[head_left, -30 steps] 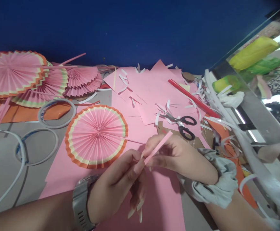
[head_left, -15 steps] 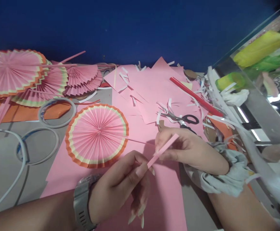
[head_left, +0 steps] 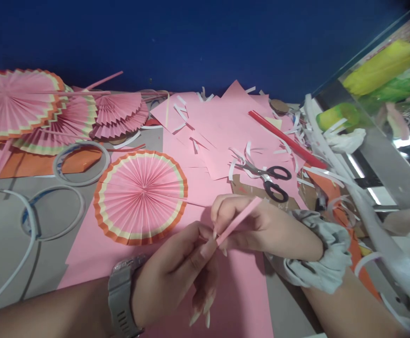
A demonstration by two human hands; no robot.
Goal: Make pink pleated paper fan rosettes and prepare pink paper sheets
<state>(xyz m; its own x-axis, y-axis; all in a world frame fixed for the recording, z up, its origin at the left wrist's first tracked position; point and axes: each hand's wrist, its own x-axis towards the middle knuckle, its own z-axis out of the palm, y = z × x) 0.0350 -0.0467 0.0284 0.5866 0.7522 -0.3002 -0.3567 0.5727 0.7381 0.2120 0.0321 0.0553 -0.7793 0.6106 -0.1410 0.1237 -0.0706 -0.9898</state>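
Observation:
A narrow pink paper strip (head_left: 242, 217) slants up to the right between my two hands. My left hand (head_left: 180, 267), with a grey watch on its wrist, pinches the strip's lower end between thumb and forefinger. Close against it, my right hand (head_left: 252, 223) has its thumb and fingertips closed on the strip too, near the left fingertips. Just beyond lies a round pleated paper fan (head_left: 141, 199), pink with a cream and orange edge. A thin stick reaches from the fan toward my right hand. Pink paper sheets (head_left: 247, 300) lie under both hands.
Black-handled scissors (head_left: 263, 173) lie beyond my right hand among white paper scraps. More pleated fans (head_left: 18, 103) are stacked at the left, near tape rolls (head_left: 81, 180). A red strip (head_left: 285, 138) rests on the sheets. A blue wall (head_left: 191, 42) rises behind.
My right hand has moved left, its fingertips now against my left hand's on the strip. The lower scissor handle has come into view. My left hand is almost still.

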